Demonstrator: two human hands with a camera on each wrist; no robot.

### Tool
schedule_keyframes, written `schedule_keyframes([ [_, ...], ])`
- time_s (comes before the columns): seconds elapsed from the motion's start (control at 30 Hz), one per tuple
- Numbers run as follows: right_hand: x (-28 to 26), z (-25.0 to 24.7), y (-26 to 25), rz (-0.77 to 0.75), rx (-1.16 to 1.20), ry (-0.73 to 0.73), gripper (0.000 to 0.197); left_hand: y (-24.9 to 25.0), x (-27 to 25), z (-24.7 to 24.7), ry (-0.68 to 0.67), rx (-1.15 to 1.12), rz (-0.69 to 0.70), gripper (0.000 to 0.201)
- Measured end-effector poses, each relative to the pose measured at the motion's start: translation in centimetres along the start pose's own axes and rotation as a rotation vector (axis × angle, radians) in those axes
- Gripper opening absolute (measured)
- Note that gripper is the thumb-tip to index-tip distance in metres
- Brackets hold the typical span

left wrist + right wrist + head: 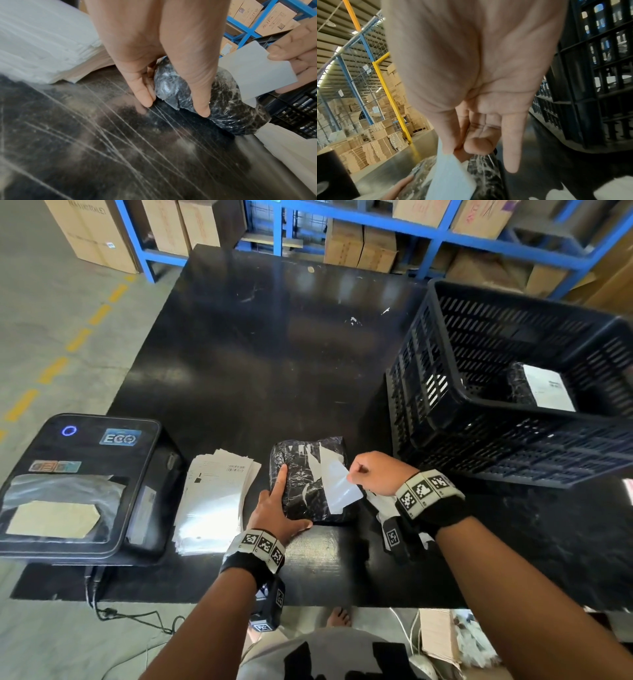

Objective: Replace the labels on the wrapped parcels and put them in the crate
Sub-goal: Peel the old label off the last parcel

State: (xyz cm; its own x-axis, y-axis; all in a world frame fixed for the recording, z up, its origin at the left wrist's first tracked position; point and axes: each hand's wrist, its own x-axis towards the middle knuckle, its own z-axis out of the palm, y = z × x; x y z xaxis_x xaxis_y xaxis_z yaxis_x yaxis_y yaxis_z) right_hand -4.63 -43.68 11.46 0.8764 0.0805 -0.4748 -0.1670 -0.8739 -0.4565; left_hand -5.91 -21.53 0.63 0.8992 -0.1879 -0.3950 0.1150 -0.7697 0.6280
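Note:
A black plastic-wrapped parcel (301, 491) lies on the black table (274, 354) near its front edge. My left hand (275, 505) holds the parcel's near left corner, index finger laid along the top, thumb (199, 97) against the near side. My right hand (364, 474) pinches a white label (337, 484) between thumb and fingers. The label's far part still sticks to the parcel and its near end is lifted, as the left wrist view (257, 73) and the right wrist view (452, 175) both show. A dark slatted crate (428, 392) stands to the right.
One labelled parcel (544, 386) lies inside the crate. A stack of white label sheets (215, 498) sits left of the parcel, with a label printer (78, 484) beyond it at the table's left edge. White paper scraps (383, 505) lie under my right wrist. Shelving with cartons stands behind.

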Motion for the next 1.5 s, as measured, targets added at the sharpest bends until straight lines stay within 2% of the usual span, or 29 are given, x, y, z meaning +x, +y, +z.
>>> schedule_keyframes([
  [0.07, -0.4, 1.1, 0.5, 0.036, 0.104, 0.009, 0.03, 0.1, 0.0, 0.0, -0.002, 0.003, -0.009, 0.129],
  [0.17, -1.5, 2.8, 1.0, 0.155, 0.46, 0.043, 0.055, 0.4, 0.0, -0.2, -0.004, 0.011, -0.013, 0.13],
  [0.2, -1.9, 3.4, 1.1, 0.17, 0.514, 0.069, 0.06, 0.5, 0.0, -0.3, -0.013, 0.02, -0.017, 0.13],
  [0.27, -2.6, 4.6, 1.3, 0.136, 0.458, 0.106, 0.056, 0.9, 0.0, -0.5, -0.031, 0.058, -0.022, 0.132],
  [0.33, -2.8, 6.1, 1.8, 0.106, 0.393, 0.15, 0.041, 1.4, -0.2, -0.9, -0.036, 0.137, -0.022, 0.13],
  [0.43, -2.7, 7.5, 2.1, 0.1, 0.296, 0.286, 0.017, 2.3, -0.8, -1.2, 0.027, 0.264, 0.028, 0.113],
  [0.5, -2.8, 7.7, 1.8, 0.086, 0.3, 0.342, 0.016, 2.7, -0.8, -1.2, 0.121, 0.25, 0.115, 0.095],
  [0.57, -3.0, 7.7, 1.4, 0.047, 0.304, 0.355, 0.024, 3.1, -0.1, -0.8, 0.183, 0.252, 0.215, 0.08],
  [0.7, -3.3, 7.4, 1.0, 0.038, 0.34, 0.341, 0.021, 3.3, 1.0, 0.0, 0.085, 0.288, 0.27, 0.065],
  [0.9, -2.8, 5.7, 1.0, -0.023, 0.199, 0.267, 0.039, 2.4, 1.7, -0.1, -0.011, 0.263, 0.25, 0.063],
  [1.5, -3.2, 1.7, 0.7, -0.051, 0.163, 0.21, 0.039, 1.8, 2.5, -0.1, -0.043, 0.241, 0.251, 0.062],
])
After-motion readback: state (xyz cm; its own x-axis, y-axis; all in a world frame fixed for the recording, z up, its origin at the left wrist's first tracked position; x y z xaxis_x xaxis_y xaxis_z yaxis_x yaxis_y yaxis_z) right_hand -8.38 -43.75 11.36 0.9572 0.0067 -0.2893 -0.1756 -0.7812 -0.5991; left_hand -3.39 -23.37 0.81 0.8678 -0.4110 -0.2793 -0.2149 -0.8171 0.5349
